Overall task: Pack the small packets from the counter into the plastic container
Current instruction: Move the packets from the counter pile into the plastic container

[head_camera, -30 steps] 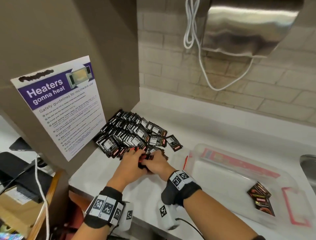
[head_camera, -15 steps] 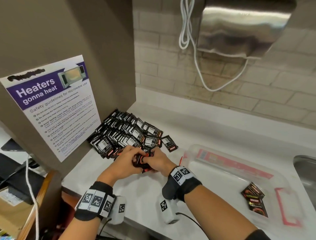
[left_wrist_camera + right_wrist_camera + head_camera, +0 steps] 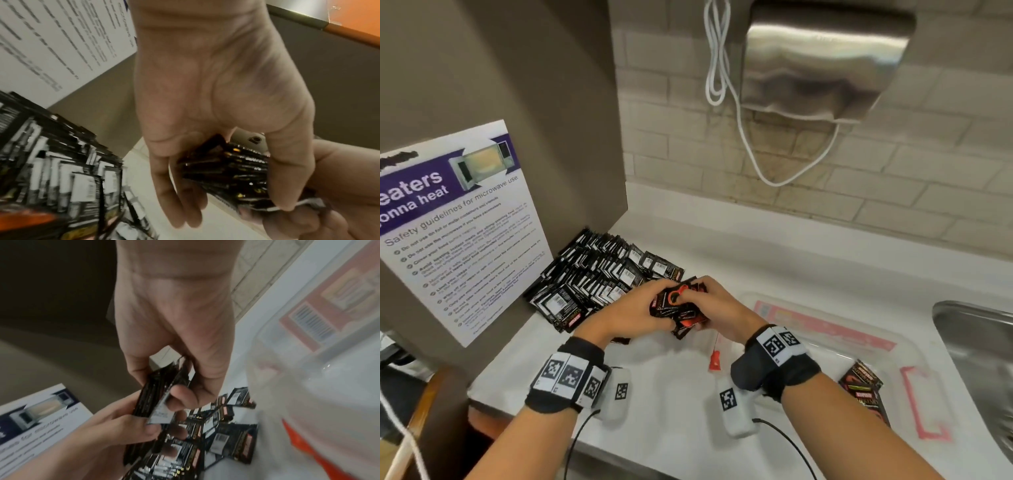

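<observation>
**A bundle of packets held in both hands, the container lying to the right**

A bundle of small black packets [image 3: 678,308] is gripped between the two hands above the counter [image 3: 664,394]. The fingers of the left hand [image 3: 631,310] are curled under the bundle and the thumb is pressed on its top edge. The right hand [image 3: 717,313] pinches the same bundle from the other side — thumb and fingers closed on it, as is seen in the right wrist view. The packets are stacked face to face, so that only their thin edges are shown to both wrist cameras.

The clear plastic container [image 3: 914,346] lies to the right of the fingers, just beside the right wrist. Its long axis seems to run away to the right, toward the steel sink [image 3: 976,346]. A few packets [image 3: 863,387] are already lying at its far end.

The large pile of packets [image 3: 599,274] is found to the left of the fingers and beyond them, against the brown panel, so most of the work is judged to be not yet done. The right hand is the nearer one to the container — probably the bundle is best carried over by it.
</observation>
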Available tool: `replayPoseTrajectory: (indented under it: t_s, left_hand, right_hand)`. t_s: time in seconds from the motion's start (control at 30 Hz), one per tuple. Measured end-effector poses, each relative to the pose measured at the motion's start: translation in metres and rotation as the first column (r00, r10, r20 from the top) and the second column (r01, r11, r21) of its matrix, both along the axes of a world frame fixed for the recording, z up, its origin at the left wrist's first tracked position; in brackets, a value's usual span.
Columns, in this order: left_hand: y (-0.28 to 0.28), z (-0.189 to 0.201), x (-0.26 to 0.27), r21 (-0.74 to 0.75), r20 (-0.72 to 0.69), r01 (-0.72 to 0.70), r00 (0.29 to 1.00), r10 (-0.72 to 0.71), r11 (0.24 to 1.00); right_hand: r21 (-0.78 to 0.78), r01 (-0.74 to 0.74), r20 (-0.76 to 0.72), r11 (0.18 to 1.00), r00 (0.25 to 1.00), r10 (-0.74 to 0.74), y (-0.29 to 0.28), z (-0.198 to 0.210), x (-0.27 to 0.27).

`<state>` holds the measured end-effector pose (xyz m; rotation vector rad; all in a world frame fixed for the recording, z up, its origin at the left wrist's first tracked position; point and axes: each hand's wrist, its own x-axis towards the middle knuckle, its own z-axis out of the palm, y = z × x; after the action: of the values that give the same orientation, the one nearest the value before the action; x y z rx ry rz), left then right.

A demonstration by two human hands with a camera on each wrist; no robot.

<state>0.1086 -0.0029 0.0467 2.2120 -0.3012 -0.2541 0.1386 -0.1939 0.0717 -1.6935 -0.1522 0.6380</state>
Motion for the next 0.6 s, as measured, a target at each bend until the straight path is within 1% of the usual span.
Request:
replayPoseTrajectory:
  t_s: [0.07, 0.13, 0.2, 0.4, 0.53, 0.6]
  left_hand:
    - [-0.012, 0.006, 0.007, -0.103, -0.070, -0.004, 0.998, -0.003, 0.995]
    - [-0.024, 0.011, 0.013, -0.199, -0.142, -0.047, 0.990, 0.019, 0.979]
    - [-0.033, 0.013, 0.019, -0.248, -0.175, -0.078, 0.984, 0.034, 0.966]
    - [-0.051, 0.021, 0.034, -0.319, -0.228, -0.044, 0.973, -0.032, 0.947]
    - [-0.059, 0.028, 0.047, -0.358, -0.246, -0.036, 0.967, -0.058, 0.933]
    - [-0.062, 0.032, 0.054, -0.333, -0.246, -0.006, 0.966, -0.081, 0.943]
  right_hand:
    - [0.059, 0.045, -0.089, 0.997, 0.995, -0.040, -0.011, 0.006, 0.003]
    - [0.146, 0.065, -0.195, 0.987, 0.980, -0.036, -0.022, 0.012, 0.006]
    - [0.236, 0.118, -0.283, 0.965, 0.958, -0.048, -0.034, 0.016, 0.008]
    - [0.225, 0.172, -0.259, 0.959, 0.959, -0.112, -0.065, 0.024, 0.010]
    - [0.287, 0.195, -0.279, 0.938, 0.954, -0.113, -0.079, 0.027, 0.012]
    - [0.309, 0.230, -0.281, 0.923, 0.949, -0.142, -0.085, 0.028, 0.015]
